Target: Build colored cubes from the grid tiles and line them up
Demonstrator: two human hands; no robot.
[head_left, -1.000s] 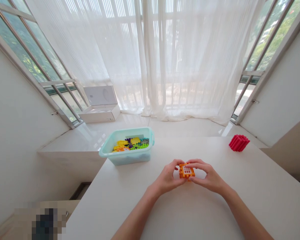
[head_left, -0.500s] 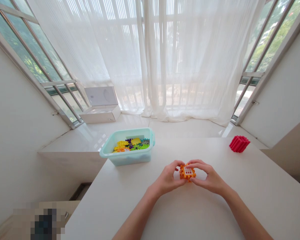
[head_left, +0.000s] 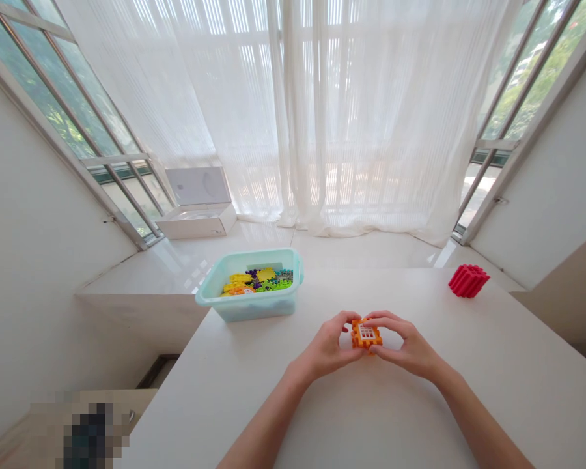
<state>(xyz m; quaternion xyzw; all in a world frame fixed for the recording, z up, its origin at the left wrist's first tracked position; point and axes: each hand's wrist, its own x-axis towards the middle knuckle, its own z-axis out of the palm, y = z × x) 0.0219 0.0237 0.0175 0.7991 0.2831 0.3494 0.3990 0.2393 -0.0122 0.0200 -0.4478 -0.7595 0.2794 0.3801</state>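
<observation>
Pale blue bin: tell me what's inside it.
Inside the pale blue bin lie plastic pieces in yellow, orange, purple, green and teal, some with toothed edges. Anything beneath the top ones is covered and can't be made out.

A sheer white curtain [head_left: 381,130] hangs across the far side, its hem resting on a glossy pale ledge [head_left: 351,251]. On the ledge's far left sits a white box [head_left: 195,225], lid raised. Metal-framed windows [head_left: 63,88] flank the curtain left and right, with greenery [head_left: 522,104] showing through the panes. White walls [head_left: 561,189] slope down either side. At near left, a pixelated dark patch [head_left: 90,433] covers part of a beige surface [head_left: 112,396].
</observation>
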